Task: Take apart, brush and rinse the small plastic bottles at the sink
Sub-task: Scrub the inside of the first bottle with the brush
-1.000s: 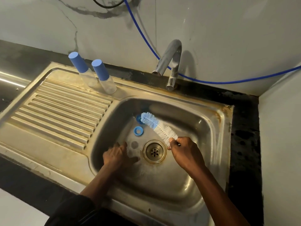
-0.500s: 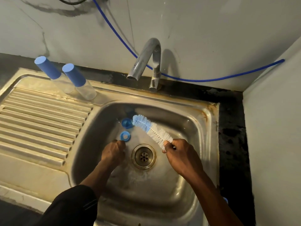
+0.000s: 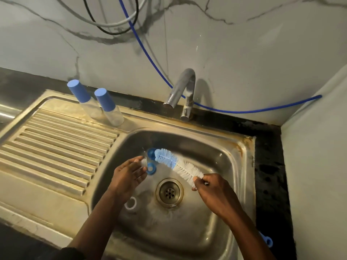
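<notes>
Right hand [image 3: 212, 192] grips blue-&-white bristle bottle brush [image 3: 178, 166] by near end; left hand [image 3: 127, 177] pinches small clear plastic bottle [image 3: 144, 162], both over steel sink [image 3: 216, 231].

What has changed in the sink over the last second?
The left hand lifted off the sink floor toward the blue caps and seems to pinch a small clear piece; a white ring shows beside its forearm. The right hand still grips the brush; the capped bottles stay put.

Right hand [image 3: 216, 194] grips the brush [image 3: 176, 165]; left hand [image 3: 127, 177] holds a clear bottle [image 3: 144, 162].
</notes>
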